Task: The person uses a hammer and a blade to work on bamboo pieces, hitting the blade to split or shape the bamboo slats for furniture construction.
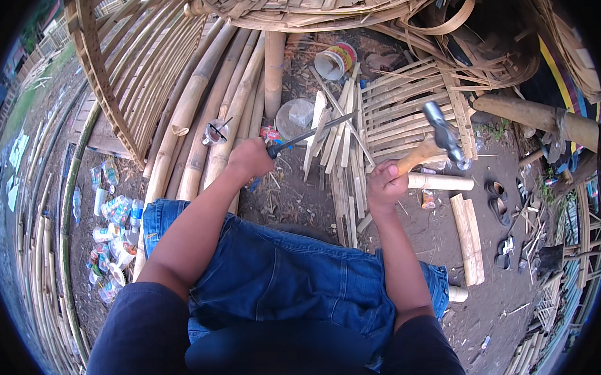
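Hammer (pixel 425 150) with a wooden handle and a bright steel head, gripped in the right hand (pixel 385 182), seemingly off the ground, near the lower edge of a slatted bamboo panel (pixel 459 107). Fingers of that hand curled tight round the wood toward its lower end. Across from it, well apart, the left hand (pixel 249 157), closed in a fist round the black handle of a narrow dark-bladed tool (pixel 315 132), perhaps knife or file, impossible to tell which.

For good control, best to hold the hammer firmly with an easy wrist, turn its head clear of the left knuckles, and aim the blade's tip away from legs and right forearm.

Long axis of the hammer handle running from the right fist forward and rightward; head set crosswise at the far end, one end pointing forward, the other back and to the right. Blade slanting forward and rightward too, tip above split bamboo strips (pixel 334 152) in the view.

Farther out, blue jeans (pixel 290 268) below, bamboo poles (pixel 198 148) to the left, a woven bamboo basket (pixel 326 5) ahead, sandals (pixel 499 209) to the right
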Motion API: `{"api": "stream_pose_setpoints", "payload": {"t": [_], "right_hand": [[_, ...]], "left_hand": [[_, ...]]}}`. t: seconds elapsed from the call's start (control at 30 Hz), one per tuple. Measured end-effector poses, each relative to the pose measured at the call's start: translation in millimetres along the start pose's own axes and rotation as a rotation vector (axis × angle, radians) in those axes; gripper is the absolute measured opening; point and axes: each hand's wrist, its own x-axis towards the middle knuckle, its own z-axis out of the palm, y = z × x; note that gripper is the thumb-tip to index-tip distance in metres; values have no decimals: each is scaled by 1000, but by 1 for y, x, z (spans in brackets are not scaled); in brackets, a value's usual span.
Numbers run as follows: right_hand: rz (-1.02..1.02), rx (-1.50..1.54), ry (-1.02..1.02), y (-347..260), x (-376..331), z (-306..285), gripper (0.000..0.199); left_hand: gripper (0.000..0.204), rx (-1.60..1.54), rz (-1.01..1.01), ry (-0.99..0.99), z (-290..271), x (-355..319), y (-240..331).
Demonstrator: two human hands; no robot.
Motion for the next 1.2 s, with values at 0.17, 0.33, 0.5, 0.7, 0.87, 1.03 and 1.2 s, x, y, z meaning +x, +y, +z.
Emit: {"api": "stream_pose_setpoints", "payload": {"t": [0.17, 0.33, 0.5, 0.7, 0.87, 1.03, 1.2], "right_hand": [[378, -695, -652, 31, -44, 8, 43], [407, -595, -634, 18, -25, 14, 44], [388, -675, -689, 27, -25, 1, 46], [278, -574, -523, -35, 22, -1, 38], [95, 22, -60, -42, 45, -6, 37], [340, -676, -620, 45, -46, 2, 42], [573, -829, -928, 76, -82, -16, 51]], "left_hand": [[31, 95, -31, -81, -8, -16, 10], [33, 50, -120, -86, -3, -15, 1], [35, -14, -118, -120, -7, -9, 4], [34, 0, -123, -108, -7, -11, -5], [33, -17, -123, -126, -7, -15, -1], [36, -23, -90, -104, 6, -3, -4], [40, -120, -226, -58, 15, 3, -28]]}}
